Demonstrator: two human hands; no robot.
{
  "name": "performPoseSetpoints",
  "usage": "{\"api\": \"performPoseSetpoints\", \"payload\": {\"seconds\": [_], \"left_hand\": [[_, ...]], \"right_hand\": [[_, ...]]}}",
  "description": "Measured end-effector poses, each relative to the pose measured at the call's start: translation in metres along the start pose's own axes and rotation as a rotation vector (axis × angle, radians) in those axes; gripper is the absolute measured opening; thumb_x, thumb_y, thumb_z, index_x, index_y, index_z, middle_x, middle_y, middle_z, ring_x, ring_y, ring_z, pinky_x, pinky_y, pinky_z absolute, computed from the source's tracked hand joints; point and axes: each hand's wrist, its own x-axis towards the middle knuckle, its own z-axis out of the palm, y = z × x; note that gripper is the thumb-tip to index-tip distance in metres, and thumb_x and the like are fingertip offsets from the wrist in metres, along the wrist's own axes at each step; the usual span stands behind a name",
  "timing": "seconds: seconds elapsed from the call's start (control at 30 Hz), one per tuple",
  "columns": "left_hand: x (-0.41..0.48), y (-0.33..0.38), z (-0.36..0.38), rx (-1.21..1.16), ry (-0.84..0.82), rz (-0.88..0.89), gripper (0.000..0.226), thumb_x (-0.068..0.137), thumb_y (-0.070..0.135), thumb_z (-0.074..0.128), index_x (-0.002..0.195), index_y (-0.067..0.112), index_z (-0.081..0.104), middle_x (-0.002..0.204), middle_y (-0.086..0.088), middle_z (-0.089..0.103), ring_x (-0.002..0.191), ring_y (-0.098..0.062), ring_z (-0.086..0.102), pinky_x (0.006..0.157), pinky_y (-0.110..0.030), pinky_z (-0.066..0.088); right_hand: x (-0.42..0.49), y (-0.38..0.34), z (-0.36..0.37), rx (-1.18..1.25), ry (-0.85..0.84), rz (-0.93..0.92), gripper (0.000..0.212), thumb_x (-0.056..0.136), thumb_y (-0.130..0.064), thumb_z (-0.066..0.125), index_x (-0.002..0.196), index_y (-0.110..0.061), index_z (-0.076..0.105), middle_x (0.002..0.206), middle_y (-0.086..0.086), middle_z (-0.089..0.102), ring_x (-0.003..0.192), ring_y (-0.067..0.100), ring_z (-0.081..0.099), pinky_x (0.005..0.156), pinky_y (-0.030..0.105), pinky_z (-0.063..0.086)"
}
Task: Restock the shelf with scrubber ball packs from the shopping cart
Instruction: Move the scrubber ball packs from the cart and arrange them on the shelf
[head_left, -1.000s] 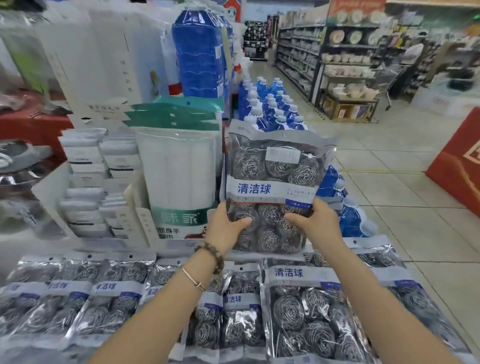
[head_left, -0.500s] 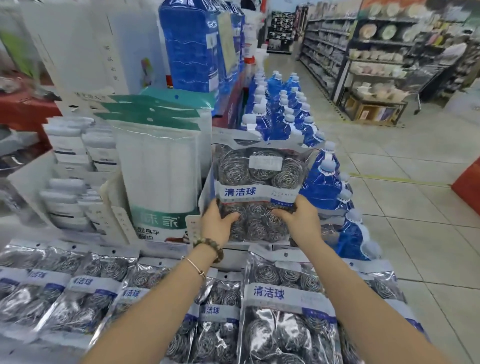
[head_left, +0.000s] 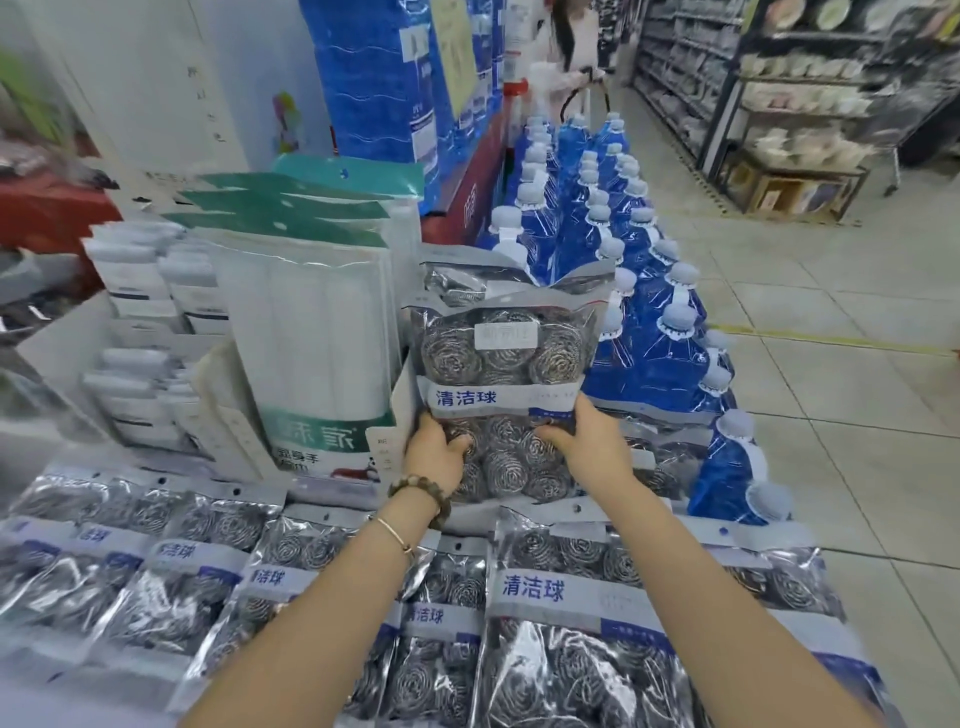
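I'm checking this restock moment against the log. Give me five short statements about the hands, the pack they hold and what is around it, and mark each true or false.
1. The left hand and the right hand both grip the held scrubber pack by its lower half. True.
2. The held scrubber pack lies flat on the display. False: it is held upright.
3. Blue bottles stand to the right of it. True.
4. The bead bracelet is on the right wrist. False: it is on the left wrist.
5. Another scrubber pack stands right behind the held one. True.
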Motion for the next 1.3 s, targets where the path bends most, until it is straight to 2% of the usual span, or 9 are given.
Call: {"api": "performPoseSetpoints", "payload": {"seconds": [0.27,0.37,0.43,0.57,0.7,0.87,1.07,1.2,1.3], "left_hand": [[0.001,-0.002,0.001,0.003,-0.005,-0.038,0.049,0.088,0.017,0.058,0.129,0.005,0.034,0.128,-0.015,0.053,0.116,-0.031,0.052,0.094,-0.035,0.041],[-0.013,-0.001,0.003,-0.142,0.116,0.016,0.073,0.081,0.013,0.067,0.139,0.008,0.023,0.139,-0.011,0.044,0.125,-0.026,0.045,0.102,-0.035,0.038],[-0.029,0.002,0.005,-0.197,0.229,0.156,0.093,0.077,0.013,0.071,0.145,0.016,0.008,0.150,-0.007,0.025,0.137,-0.019,0.025,0.113,-0.033,0.023],[-0.031,0.015,0.006,0.341,0.332,0.496,0.106,0.075,0.042,0.068,0.139,0.036,-0.016,0.151,-0.007,-0.015,0.139,-0.020,-0.013,0.110,-0.040,-0.005],[-0.009,0.026,0.009,0.623,0.408,0.651,0.112,0.053,0.060,0.076,0.142,0.033,0.014,0.150,-0.013,0.003,0.135,-0.038,0.005,0.100,-0.062,0.015],[-0.001,0.031,0.015,0.732,0.390,0.576,0.127,0.041,0.074,0.071,0.144,0.028,0.012,0.149,-0.020,0.001,0.133,-0.045,0.005,0.095,-0.070,0.018],[0.004,0.035,0.017,0.725,0.347,0.529,0.124,0.051,0.071,0.069,0.142,0.029,-0.005,0.147,-0.017,-0.016,0.133,-0.042,-0.009,0.100,-0.068,0.013],[0.005,0.036,0.019,0.730,0.316,0.510,0.122,0.055,0.070,0.067,0.141,0.029,-0.010,0.145,-0.016,-0.022,0.133,-0.043,-0.013,0.101,-0.069,0.009],[0.005,0.032,0.020,0.712,0.312,0.531,0.121,0.057,0.070,0.067,0.141,0.030,-0.011,0.146,-0.015,-0.023,0.135,-0.045,-0.010,0.102,-0.069,0.008]], "right_hand": [[0.004,0.002,0.001,-0.077,-0.049,0.004,0.041,0.087,-0.039,0.062,0.120,-0.021,0.047,0.106,0.005,0.066,0.095,0.028,0.061,0.082,0.045,0.051],[0.003,0.002,0.000,-0.008,-0.052,0.003,0.036,0.087,-0.034,0.063,0.117,-0.021,0.047,0.105,0.001,0.065,0.092,0.023,0.059,0.079,0.038,0.049],[-0.002,0.004,0.000,0.081,-0.026,0.021,0.039,0.086,-0.034,0.065,0.116,-0.020,0.046,0.105,-0.002,0.063,0.092,0.020,0.058,0.079,0.037,0.048],[-0.016,0.015,0.001,0.155,0.034,0.112,0.051,0.082,-0.041,0.068,0.121,-0.017,0.044,0.103,-0.005,0.057,0.093,0.016,0.055,0.078,0.034,0.046],[-0.041,0.039,0.025,-0.067,0.006,0.132,0.063,0.072,-0.060,0.066,0.115,-0.017,0.050,0.104,-0.007,0.062,0.096,0.015,0.061,0.084,0.035,0.050],[-0.056,0.055,0.044,-0.494,-0.052,0.047,0.097,0.072,-0.078,0.047,0.138,-0.008,0.035,0.122,0.005,0.060,0.118,0.021,0.051,0.112,0.038,0.025],[-0.064,0.058,0.041,-0.446,-0.067,0.060,0.086,0.073,-0.070,0.055,0.133,-0.010,0.042,0.127,0.004,0.056,0.121,0.021,0.048,0.111,0.040,0.025],[-0.075,0.061,0.038,-0.390,-0.062,0.060,0.057,0.078,-0.062,0.057,0.112,-0.016,0.054,0.107,0.000,0.060,0.107,0.019,0.047,0.096,0.033,0.039],[-0.082,0.064,0.037,-0.359,-0.054,0.045,0.053,0.079,-0.063,0.055,0.110,-0.019,0.055,0.104,-0.004,0.059,0.102,0.015,0.044,0.089,0.029,0.042]]}}
